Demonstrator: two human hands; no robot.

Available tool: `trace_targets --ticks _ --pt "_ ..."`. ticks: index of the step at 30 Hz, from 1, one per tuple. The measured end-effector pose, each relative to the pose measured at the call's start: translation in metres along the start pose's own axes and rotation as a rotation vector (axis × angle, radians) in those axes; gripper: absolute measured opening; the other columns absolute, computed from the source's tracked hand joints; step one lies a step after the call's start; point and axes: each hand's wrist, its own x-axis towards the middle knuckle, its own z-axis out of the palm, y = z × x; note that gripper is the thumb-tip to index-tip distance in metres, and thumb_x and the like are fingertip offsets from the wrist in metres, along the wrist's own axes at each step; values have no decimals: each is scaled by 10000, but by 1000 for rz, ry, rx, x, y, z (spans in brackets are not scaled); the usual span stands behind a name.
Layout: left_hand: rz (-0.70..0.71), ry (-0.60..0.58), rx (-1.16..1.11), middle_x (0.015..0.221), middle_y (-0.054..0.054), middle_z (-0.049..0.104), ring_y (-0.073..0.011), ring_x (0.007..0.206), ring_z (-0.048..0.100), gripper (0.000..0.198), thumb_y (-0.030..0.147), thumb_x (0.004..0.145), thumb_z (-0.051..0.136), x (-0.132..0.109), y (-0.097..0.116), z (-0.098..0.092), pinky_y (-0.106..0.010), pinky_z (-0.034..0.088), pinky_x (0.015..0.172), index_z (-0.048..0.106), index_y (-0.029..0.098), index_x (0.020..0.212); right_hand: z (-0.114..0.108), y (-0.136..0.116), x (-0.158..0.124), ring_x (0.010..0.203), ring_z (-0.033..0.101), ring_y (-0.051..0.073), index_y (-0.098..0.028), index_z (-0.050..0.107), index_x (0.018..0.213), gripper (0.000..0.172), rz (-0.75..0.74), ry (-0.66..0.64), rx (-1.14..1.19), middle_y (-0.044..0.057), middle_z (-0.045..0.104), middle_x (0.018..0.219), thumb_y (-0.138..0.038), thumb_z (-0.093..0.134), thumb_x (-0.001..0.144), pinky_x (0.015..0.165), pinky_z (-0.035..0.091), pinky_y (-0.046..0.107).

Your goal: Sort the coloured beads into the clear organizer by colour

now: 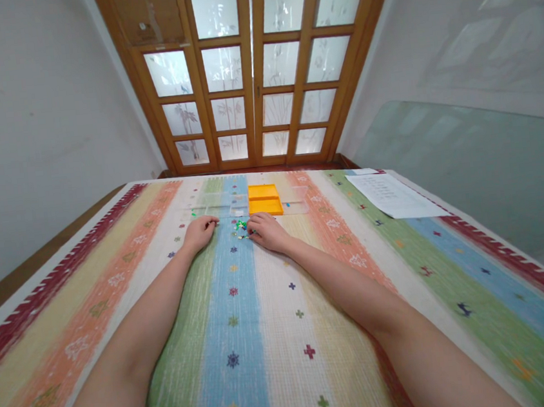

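Observation:
A little heap of tiny green, yellow, white and dark pieces (241, 226) lies on the striped tablecloth between my hands. On the heap's right edge rests my right hand (267, 231), its fingertips bent together among the pieces; whatever they pinch is too small to make out. To the left of the heap, my left hand (200, 232) has its thumb and fingers pressed together, and I cannot tell what is between them. Just beyond the hands stands an open yellow box (264, 197). A clear plastic tray (213, 202) with a few green bits lies behind my left hand.
More clear plastic (299, 195) with a small blue piece extends right of the yellow box. A printed sheet of paper (392, 195) lies at the table's right side. The striped tablecloth (238, 388) covers the table. Wooden glass-paned doors (253, 89) stand beyond the far edge.

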Motion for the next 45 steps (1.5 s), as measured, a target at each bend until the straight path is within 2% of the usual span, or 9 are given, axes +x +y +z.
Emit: trace_targets --ticks 5,15,20,24,29,35,39,43,45 --pt "31 -7 7 1078 -56 782 -248 1029 696 315 280 959 494 -1 7 2 -396 535 954 765 224 1109 -1 2 0 1132 546 264 -216 681 996 59 -7 -3 14 88 682 1114 -245 684 944 999 382 400" --pt "259 -103 70 1086 -77 749 -241 1056 666 293 278 979 506 -7 51 5 -402 518 983 768 224 1098 -2 4 -1 1099 559 260 -211 676 973 63 -3 -2 65 77 689 1070 -227 696 916 976 368 392" --pt "309 -108 76 1094 -79 737 -243 1062 656 291 256 985 501 -8 57 4 -408 513 981 757 220 1118 -1 7 0 1055 573 246 -208 670 949 34 -2 49 102 71 696 1029 -202 666 916 963 379 379" --pt "309 -128 99 1108 -83 733 -250 1073 651 302 261 991 494 -8 59 4 -415 511 991 754 225 1140 -9 23 0 964 592 240 -202 668 938 54 163 196 120 69 701 960 -191 630 901 911 414 361" --pt "305 -141 112 1166 -91 713 -260 1131 628 325 276 992 488 -9 59 4 -431 500 1035 745 232 1185 -30 62 -9 882 613 228 -204 665 943 117 435 408 124 61 706 931 -207 569 876 848 456 346" --pt "289 -128 105 1284 -95 670 -264 1222 586 395 287 977 524 -10 56 6 -450 460 1111 674 242 1340 -35 108 -27 819 604 227 -193 688 971 187 715 524 67 80 707 902 -288 543 901 773 461 336" --pt "288 -147 95 1361 -100 648 -269 1275 563 440 306 981 547 -11 55 7 -459 425 1154 626 239 1409 -27 122 -34 831 600 235 -203 700 1076 273 777 564 10 76 706 938 -258 509 889 793 462 346" --pt "323 -161 86 1408 -108 636 -274 1305 550 456 335 1003 532 -11 54 10 -469 407 1176 601 226 1440 -22 124 -35 871 610 241 -209 674 1217 384 785 577 -13 79 711 1000 -235 486 882 833 468 355" --pt "342 -170 90 1425 -105 631 -271 1322 543 455 347 1018 507 -10 52 12 -478 399 1187 595 227 1449 -21 123 -34 890 617 245 -209 669 1225 392 777 567 -19 80 712 1015 -228 482 882 855 469 364"
